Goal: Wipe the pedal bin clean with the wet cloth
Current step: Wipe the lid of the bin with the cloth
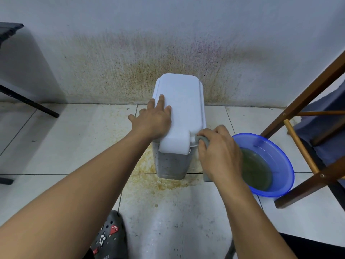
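A white pedal bin [183,113] with a shut lid stands on the tiled floor against the stained wall; its grey front face [172,165] is speckled with dirt. My left hand [153,118] lies flat on the left side of the lid, fingers spread. My right hand [218,152] grips a grey wet cloth [203,140] and presses it against the lid's front right corner. Most of the cloth is hidden under my fingers; a strip hangs below my wrist.
A blue basin [276,152] of murky water sits on the floor right of the bin. A wooden chair frame [300,101] stands at far right, a black table leg [28,101] at left. Yellow stains surround the bin. My dark clog [110,236] is at the bottom.
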A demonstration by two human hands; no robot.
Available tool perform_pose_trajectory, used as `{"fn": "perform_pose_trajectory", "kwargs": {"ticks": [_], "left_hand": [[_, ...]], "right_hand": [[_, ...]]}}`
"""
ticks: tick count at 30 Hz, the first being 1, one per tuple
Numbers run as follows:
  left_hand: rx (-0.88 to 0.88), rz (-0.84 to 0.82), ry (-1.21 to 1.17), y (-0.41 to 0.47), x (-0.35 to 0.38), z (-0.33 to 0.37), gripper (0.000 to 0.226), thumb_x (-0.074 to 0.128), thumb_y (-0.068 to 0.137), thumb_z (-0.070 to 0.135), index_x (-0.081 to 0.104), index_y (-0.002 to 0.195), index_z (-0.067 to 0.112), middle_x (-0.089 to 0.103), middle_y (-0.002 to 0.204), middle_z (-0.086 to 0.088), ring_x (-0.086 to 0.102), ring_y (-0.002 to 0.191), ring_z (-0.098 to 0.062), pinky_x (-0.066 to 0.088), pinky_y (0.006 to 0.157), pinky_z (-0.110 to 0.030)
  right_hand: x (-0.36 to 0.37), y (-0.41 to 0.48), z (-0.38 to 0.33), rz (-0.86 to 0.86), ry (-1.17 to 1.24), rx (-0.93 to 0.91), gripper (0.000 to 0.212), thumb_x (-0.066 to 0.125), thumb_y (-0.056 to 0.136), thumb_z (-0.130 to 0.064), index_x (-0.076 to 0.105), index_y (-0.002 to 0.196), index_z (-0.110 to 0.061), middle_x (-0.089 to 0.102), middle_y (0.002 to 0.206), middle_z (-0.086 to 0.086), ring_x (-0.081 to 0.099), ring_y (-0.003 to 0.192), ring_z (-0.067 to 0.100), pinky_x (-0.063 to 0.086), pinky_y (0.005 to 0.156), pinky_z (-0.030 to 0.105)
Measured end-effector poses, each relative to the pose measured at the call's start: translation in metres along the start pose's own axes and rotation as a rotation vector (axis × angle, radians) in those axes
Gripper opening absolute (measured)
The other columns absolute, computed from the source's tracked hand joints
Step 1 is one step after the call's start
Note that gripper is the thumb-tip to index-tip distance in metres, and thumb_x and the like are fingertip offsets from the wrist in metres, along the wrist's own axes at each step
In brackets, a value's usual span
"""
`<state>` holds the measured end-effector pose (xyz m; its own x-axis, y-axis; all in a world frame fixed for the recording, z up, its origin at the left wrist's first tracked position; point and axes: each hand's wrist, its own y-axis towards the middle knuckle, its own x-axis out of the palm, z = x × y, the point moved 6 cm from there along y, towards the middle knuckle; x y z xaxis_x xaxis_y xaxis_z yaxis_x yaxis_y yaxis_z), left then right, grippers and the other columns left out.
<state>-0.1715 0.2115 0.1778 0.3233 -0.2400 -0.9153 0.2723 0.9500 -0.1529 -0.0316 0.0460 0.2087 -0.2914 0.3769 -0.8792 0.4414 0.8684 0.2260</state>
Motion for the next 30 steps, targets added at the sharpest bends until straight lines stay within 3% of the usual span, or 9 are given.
{"fn": "perform_pose_trajectory", "kwargs": {"ticks": [4,7,12,15,18,21,25,30], "left_hand": [[-0.003,0.002,-0.003,0.001,0.0,0.0,0.063,0.012,0.103,0.055,0.0,0.162,0.037,0.005,0.172,0.001,0.027,0.149,-0.039,0.008,0.112,-0.073],[-0.003,0.001,0.002,0.001,0.0,0.0,0.063,0.012,0.103,0.056,0.0,0.162,0.037,0.006,0.172,0.0,0.027,0.149,-0.039,0.008,0.112,-0.072],[-0.008,0.008,-0.014,0.001,0.001,0.0,0.063,0.012,0.103,0.055,0.001,0.162,0.037,0.006,0.172,0.001,0.029,0.148,-0.038,0.009,0.111,-0.072],[-0.01,0.011,-0.011,0.0,0.0,0.001,0.063,0.013,0.103,0.055,0.001,0.162,0.037,0.006,0.172,0.001,0.03,0.147,-0.039,0.009,0.111,-0.071],[-0.013,0.011,-0.02,0.0,0.001,0.001,0.063,0.013,0.103,0.055,0.0,0.162,0.037,0.006,0.172,0.001,0.029,0.147,-0.039,0.008,0.112,-0.071],[-0.013,0.016,-0.025,-0.001,0.002,-0.001,0.062,0.012,0.103,0.055,0.001,0.162,0.037,0.007,0.171,0.001,0.03,0.147,-0.038,0.01,0.111,-0.071],[-0.016,0.011,-0.037,-0.003,0.001,0.001,0.062,0.013,0.103,0.055,0.002,0.161,0.039,0.007,0.171,0.002,0.027,0.148,-0.039,0.009,0.111,-0.072],[0.034,0.052,0.066,0.014,-0.023,-0.009,0.051,0.024,0.103,0.054,0.033,0.147,0.03,0.04,0.151,-0.008,0.036,0.137,-0.042,0.024,0.109,-0.068]], "right_hand": [[0.005,-0.004,-0.007,0.001,0.065,-0.04,0.02,0.058,0.094,-0.026,0.069,0.111,-0.029,0.05,0.101,-0.003,0.052,0.076,0.022,0.045,0.059,0.032],[0.0,0.006,0.012,0.067,0.081,0.07,0.021,0.058,0.094,-0.024,0.071,0.111,-0.027,0.053,0.102,0.0,0.053,0.074,0.023,0.043,0.06,0.031],[-0.001,0.006,0.004,-0.02,0.18,-0.018,0.018,0.063,0.091,-0.025,0.072,0.106,-0.03,0.056,0.101,-0.004,0.055,0.083,0.019,0.05,0.07,0.035],[0.002,0.016,0.012,0.015,0.163,0.046,0.016,0.06,0.091,-0.022,0.07,0.101,-0.029,0.055,0.101,-0.001,0.057,0.084,0.024,0.05,0.071,0.037],[-0.006,0.025,0.031,0.102,0.213,0.149,0.02,0.062,0.091,-0.022,0.071,0.108,-0.027,0.059,0.105,0.002,0.055,0.088,0.02,0.042,0.074,0.03],[-0.01,0.023,0.026,0.159,0.305,0.136,0.023,0.063,0.091,-0.022,0.069,0.112,-0.027,0.059,0.107,0.0,0.051,0.088,0.013,0.037,0.077,0.026],[0.0,0.024,0.001,0.066,0.296,0.083,0.033,0.057,0.094,-0.023,0.061,0.126,-0.025,0.056,0.119,0.001,0.056,0.103,0.02,0.039,0.082,0.026],[0.013,0.0,-0.036,-0.068,0.255,-0.169,0.035,0.056,0.091,-0.024,0.062,0.126,-0.031,0.051,0.114,-0.008,0.057,0.099,0.018,0.051,0.077,0.035]]}}
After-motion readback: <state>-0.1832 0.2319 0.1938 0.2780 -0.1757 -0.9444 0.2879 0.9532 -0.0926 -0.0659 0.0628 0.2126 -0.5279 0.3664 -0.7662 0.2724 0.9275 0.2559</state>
